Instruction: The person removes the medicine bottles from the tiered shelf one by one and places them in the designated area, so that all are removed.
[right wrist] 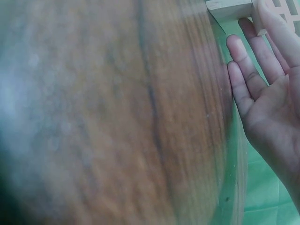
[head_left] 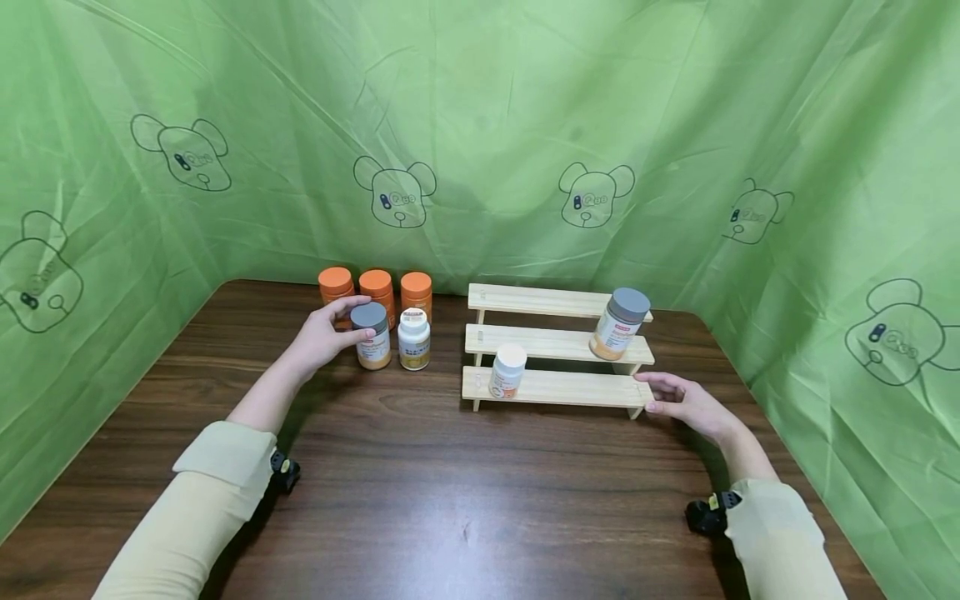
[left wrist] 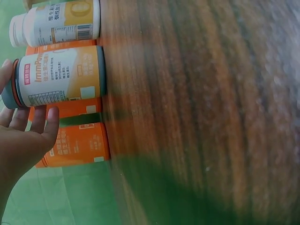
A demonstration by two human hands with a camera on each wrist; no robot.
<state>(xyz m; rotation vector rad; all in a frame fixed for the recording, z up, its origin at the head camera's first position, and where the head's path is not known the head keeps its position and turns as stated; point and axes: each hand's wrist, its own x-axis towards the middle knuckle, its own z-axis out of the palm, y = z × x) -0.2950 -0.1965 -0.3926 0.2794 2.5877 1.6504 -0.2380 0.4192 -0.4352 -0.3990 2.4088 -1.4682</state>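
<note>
My left hand (head_left: 324, 337) holds a grey-lidded supplement bottle (head_left: 373, 350) by its lid, thumb on the near side and fingers round the far side. This bottle stands upright, and its white and orange label faces the left wrist camera. Just right of it is a white-capped bottle (head_left: 414, 342) with a gold and white label. At the right end of a three-tier wooden rack (head_left: 570, 387), my right hand (head_left: 693, 408) pinches the lowest board's end between thumb and fingers. In the right wrist view, only a corner of the rack (right wrist: 229, 9) shows beside the fingers.
Behind the left hand, three orange bottles (head_left: 416, 287) stand in a row. On the rack are a small white bottle (head_left: 507, 371) on the lowest board and another grey-lidded bottle (head_left: 621, 323) on the middle one. Green cloth (head_left: 495, 100) surrounds the brown table (head_left: 420, 500).
</note>
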